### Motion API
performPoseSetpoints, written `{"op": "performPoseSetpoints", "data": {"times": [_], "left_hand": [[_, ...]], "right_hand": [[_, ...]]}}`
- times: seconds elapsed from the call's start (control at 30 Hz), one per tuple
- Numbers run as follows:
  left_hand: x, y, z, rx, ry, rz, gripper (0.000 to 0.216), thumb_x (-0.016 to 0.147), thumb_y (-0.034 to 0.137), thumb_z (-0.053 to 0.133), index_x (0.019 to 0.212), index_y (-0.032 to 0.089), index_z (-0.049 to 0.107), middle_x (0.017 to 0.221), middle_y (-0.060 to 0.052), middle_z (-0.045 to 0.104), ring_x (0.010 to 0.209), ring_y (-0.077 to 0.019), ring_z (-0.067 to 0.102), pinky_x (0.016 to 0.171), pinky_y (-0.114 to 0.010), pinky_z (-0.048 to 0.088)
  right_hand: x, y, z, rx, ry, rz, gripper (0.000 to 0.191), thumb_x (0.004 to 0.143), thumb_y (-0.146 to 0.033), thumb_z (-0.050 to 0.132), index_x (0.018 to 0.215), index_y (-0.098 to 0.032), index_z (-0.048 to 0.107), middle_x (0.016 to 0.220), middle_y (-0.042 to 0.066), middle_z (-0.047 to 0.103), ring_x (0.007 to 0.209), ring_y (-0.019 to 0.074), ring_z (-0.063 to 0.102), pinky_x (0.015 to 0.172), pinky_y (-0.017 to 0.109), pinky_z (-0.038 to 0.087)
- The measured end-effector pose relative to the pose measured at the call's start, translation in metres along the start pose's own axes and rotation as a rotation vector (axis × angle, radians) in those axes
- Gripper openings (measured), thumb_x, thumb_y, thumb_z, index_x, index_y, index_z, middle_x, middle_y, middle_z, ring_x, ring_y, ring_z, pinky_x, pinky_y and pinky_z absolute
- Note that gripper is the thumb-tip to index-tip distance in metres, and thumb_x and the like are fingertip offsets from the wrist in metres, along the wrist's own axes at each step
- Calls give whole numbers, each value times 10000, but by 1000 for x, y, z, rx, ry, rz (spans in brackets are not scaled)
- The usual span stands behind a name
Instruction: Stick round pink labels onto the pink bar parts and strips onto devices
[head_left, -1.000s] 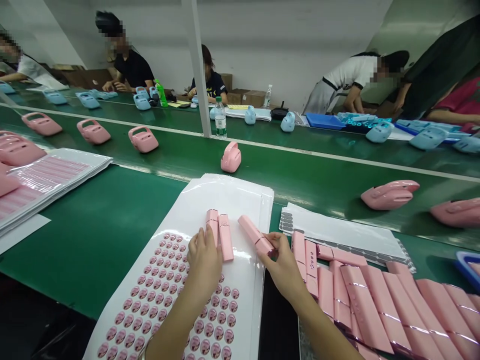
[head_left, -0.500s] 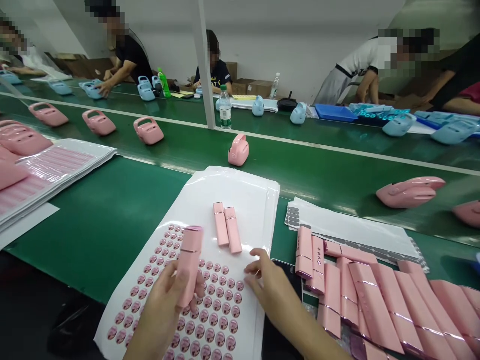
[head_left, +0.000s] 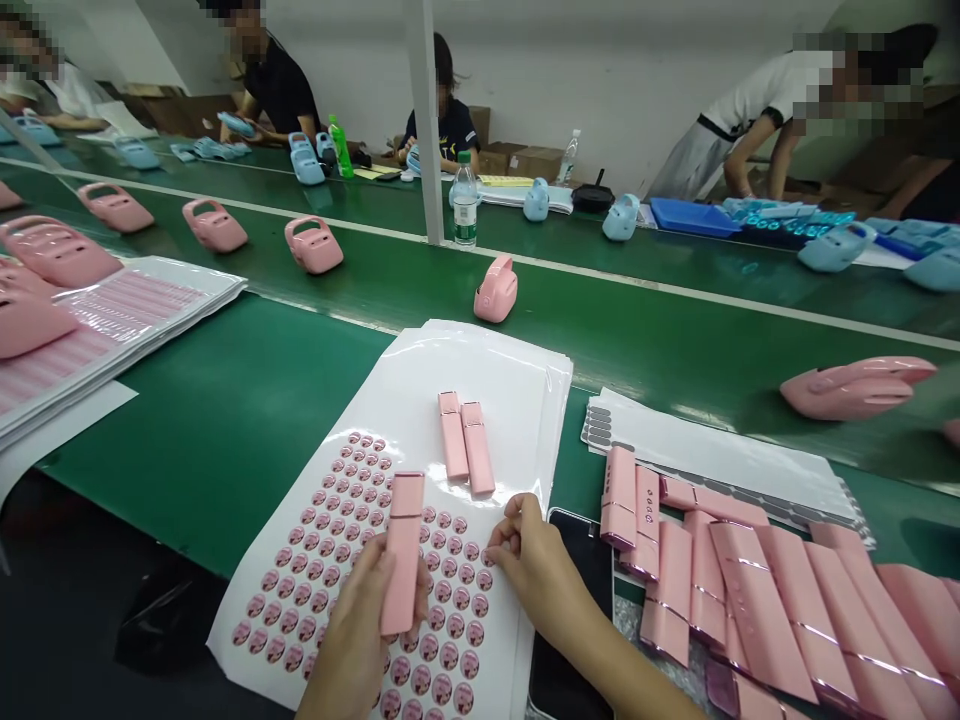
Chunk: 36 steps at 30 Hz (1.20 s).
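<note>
My left hand [head_left: 360, 630] grips a long pink plastic bar [head_left: 402, 550], held upright over a white sheet of round pink stickers [head_left: 337, 540]. My right hand [head_left: 536, 565] rests on the same sheet's right side, fingers curled and pinching at a sticker near its edge. Two more pink bars [head_left: 465, 450] lie side by side on the bare upper part of the sheet, a little above both hands.
A heap of pink bars [head_left: 750, 600] lies at the right, beside a dark phone [head_left: 577, 600] and a sheet of grey stickers [head_left: 720, 460]. Pink casings [head_left: 495, 290] ride the green conveyor belt. Other people work across the belt with blue casings [head_left: 622, 215].
The pink bar passed from my right hand to my left and came down over the sticker sheet. My right hand dropped to the sheet's right edge and curled into a pinch.
</note>
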<state>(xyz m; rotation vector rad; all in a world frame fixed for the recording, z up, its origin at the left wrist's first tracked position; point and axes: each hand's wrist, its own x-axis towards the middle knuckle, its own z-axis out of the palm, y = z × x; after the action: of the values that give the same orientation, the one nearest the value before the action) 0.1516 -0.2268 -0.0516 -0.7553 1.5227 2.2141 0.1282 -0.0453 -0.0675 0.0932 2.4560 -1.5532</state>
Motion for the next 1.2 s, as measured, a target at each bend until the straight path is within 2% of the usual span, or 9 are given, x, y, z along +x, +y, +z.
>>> {"op": "performPoseSetpoints", "data": {"times": [0.1,0.2,0.27,0.37,0.43,0.5,0.73,1.2], "left_hand": [[-2,-7,4,80,-106,-32,325,802,492,579,1003,252,493,692,33,538,625,-131,497,529,-222,394],[-5,-11,11,156,-193,-27,315,801,506,570,929,231,485,630,47,506,578,-127,485,564,-246,410],[-8,-13,17,221,-206,16,343,767,498,616,910,224,469,676,44,529,605,-132,505,592,-263,427],[-12,-13,26,355,-191,49,434,723,467,667,1015,224,458,790,10,583,722,-170,554,675,-289,442],[-15,-13,32,415,-212,24,460,727,444,657,1072,218,453,830,-9,589,729,-171,543,668,-284,421],[-17,-13,37,454,-254,21,403,751,431,621,1047,212,458,841,-20,579,714,-168,519,638,-285,394],[-14,-21,40,635,-290,147,372,809,503,494,1015,198,445,823,-49,551,747,-216,509,706,-360,383],[-15,-22,40,669,-314,138,376,818,500,493,1061,220,428,891,-49,544,805,-232,517,765,-372,388]], "right_hand": [[-2,-2,-5,69,-23,-1,275,760,-40,472,840,-242,303,697,-54,569,623,140,495,597,270,390],[-7,-11,-18,147,14,-9,226,823,-121,475,866,-249,293,758,-46,572,690,147,517,663,301,406],[-12,-20,-27,243,58,-32,215,853,-179,486,887,-258,289,797,-48,563,748,154,548,705,325,419],[-19,-35,-36,337,106,-48,237,849,-225,531,887,-268,301,815,-50,566,777,169,565,717,356,432],[-22,-42,-38,314,124,-34,231,848,-223,527,887,-270,304,810,-48,576,765,174,560,711,371,433],[-24,-46,-38,269,139,-21,226,847,-220,517,884,-270,300,803,-44,584,759,181,555,703,382,431],[-26,-45,-33,157,138,-15,223,846,-194,500,896,-269,296,842,-34,573,750,170,537,698,378,434],[-30,-43,-35,-27,125,-40,197,828,-132,460,880,-253,313,816,-22,551,696,156,530,623,326,438]]}}
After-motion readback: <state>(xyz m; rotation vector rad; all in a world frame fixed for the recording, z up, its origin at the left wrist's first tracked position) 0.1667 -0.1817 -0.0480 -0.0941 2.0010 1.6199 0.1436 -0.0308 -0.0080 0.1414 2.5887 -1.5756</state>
